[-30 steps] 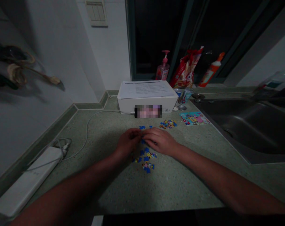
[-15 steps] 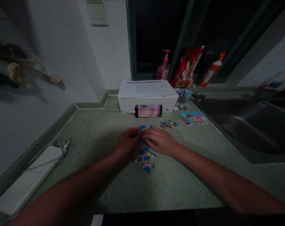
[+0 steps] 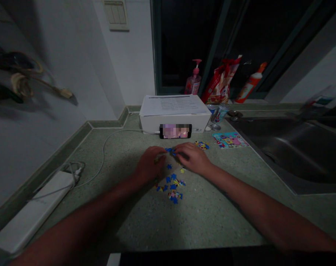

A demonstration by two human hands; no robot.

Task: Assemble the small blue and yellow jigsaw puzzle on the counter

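Note:
Blue jigsaw puzzle pieces (image 3: 169, 150) lie between my two hands, just in front of the phone. My left hand (image 3: 151, 162) is curled, its thumb and forefinger closed at the left end of these pieces. From the other side my right hand (image 3: 194, 158) pinches a blue piece at its fingertips. Below the hands, a single blue piece (image 3: 169, 166) and a small yellow piece (image 3: 182, 170) rest on the counter. Nearer to me are several loose blue and yellow pieces (image 3: 173, 187) and a multicoloured cluster (image 3: 175, 196). My right hand partly hides a pile of pieces (image 3: 202, 145).
A phone (image 3: 175, 131) with a white cable leans on a white box (image 3: 173, 120) topped with paper. To the right lie a colourful picture card (image 3: 230, 140), cans (image 3: 220, 113) and a steel sink (image 3: 295, 147). A power strip (image 3: 37, 210) lies at left.
My right hand has moved slightly away from me, and my fingertips are now at the upper blue pieces. The hands have parted a little, uncovering the single blue and yellow pieces below.

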